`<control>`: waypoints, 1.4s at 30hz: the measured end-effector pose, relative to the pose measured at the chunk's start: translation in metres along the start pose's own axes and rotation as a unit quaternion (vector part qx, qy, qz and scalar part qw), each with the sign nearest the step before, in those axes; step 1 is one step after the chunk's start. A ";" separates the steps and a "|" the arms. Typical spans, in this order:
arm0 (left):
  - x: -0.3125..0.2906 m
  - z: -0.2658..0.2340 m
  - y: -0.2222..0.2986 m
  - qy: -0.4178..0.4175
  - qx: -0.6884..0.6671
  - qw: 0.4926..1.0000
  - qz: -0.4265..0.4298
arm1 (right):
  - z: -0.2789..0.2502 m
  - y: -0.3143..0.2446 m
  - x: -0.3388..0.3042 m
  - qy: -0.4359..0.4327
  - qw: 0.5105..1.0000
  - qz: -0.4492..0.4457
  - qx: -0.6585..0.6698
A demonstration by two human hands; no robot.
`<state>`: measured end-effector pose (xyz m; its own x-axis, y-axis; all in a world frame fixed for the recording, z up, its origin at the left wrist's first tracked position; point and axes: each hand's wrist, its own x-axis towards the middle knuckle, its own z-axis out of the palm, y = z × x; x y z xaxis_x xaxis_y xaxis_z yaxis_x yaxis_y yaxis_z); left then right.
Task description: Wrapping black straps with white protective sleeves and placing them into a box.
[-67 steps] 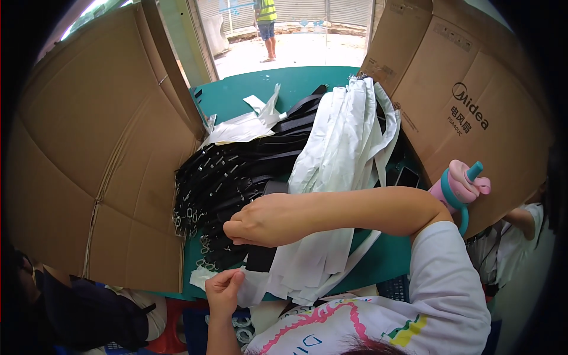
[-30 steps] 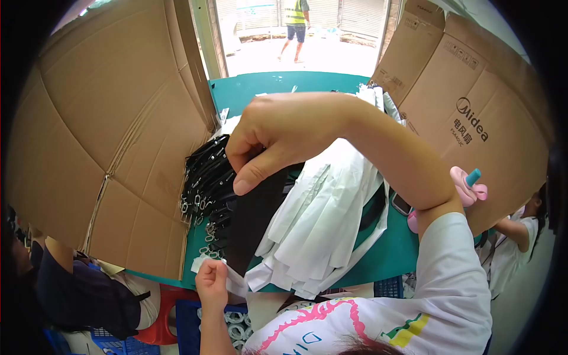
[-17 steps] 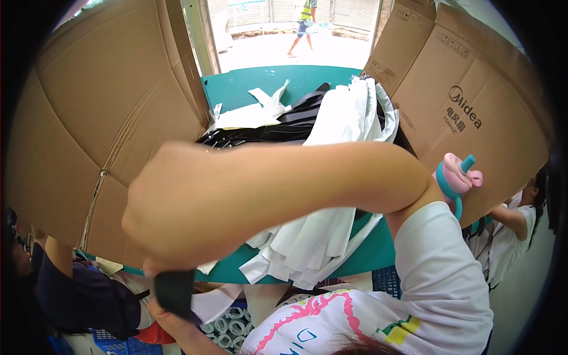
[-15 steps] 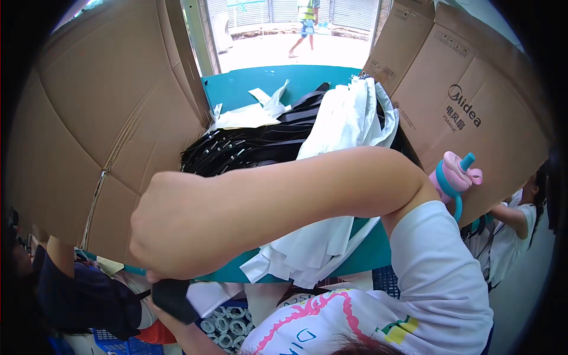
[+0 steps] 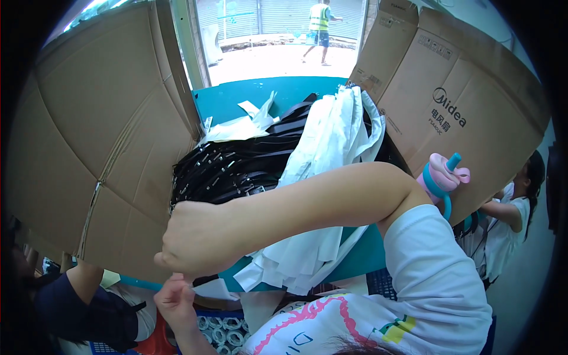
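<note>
My right arm reaches across from the right, and my right hand [image 5: 201,239] is closed in a fist with its back up, hiding whatever is in it. Just below it, my left hand [image 5: 176,299] is closed in a pinch, its fingertips touching the underside of my right hand. A short white strip [image 5: 214,289] shows beside my left fingers; whether they grip it cannot be made out. Beyond my right forearm lies a heap of black belts [image 5: 219,168] with metal buckles. A thick bundle of white strips [image 5: 325,133] lies across them and runs under my forearm.
Everything lies on a teal table [image 5: 266,89]. Tall cardboard sheets stand at the left [image 5: 89,118] and right [image 5: 467,100]. A pink cup [image 5: 441,177] is beside my elbow. White rolls [image 5: 222,331] sit in a blue crate below. Co-workers are at both sides; someone walks outside.
A black piece hanging below my right hand has gone from sight. My left hand has come up into view with fingers pinched under my right hand. The view has shifted slightly.
</note>
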<state>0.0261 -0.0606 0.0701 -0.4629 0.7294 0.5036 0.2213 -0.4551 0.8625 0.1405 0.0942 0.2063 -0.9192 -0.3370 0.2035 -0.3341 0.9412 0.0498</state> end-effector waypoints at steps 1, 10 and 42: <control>0.004 0.002 0.008 0.011 0.017 0.998 -0.065 | 0.008 -0.001 -0.001 -0.001 1.000 0.000 -0.003; 0.017 0.017 0.004 -0.002 0.023 0.998 -0.058 | 0.028 -0.007 -0.011 -0.041 0.993 0.073 0.083; 0.011 0.049 -0.071 -0.091 -0.062 0.958 -0.265 | 0.106 0.027 -0.070 -0.010 0.919 0.203 0.337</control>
<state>0.0474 0.0041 0.0170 -0.3220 0.9467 0.0060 -0.1126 -0.0446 0.9926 0.1737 0.1408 0.0893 -0.9981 0.0316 0.0536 -0.0105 0.7643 -0.6448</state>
